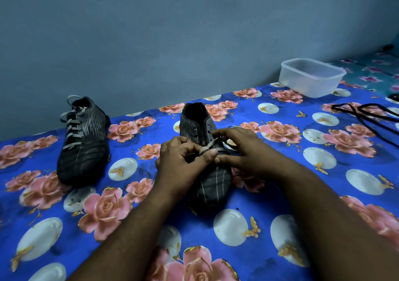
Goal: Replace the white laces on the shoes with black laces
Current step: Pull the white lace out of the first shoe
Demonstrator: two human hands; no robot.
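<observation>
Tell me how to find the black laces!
Look at the flowery blue cloth and go to its far right edge, past the clear plastic box. The black laces lie there loose in loops, thin and dark, not threaded into either shoe.

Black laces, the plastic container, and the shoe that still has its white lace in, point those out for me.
black laces [364, 113]: head view, on the strands crossing at the right edge of the cloth.
plastic container [311, 82]: head view, on its front wall.
laced shoe [83, 151]: head view, on its upper below the lacing.
</observation>
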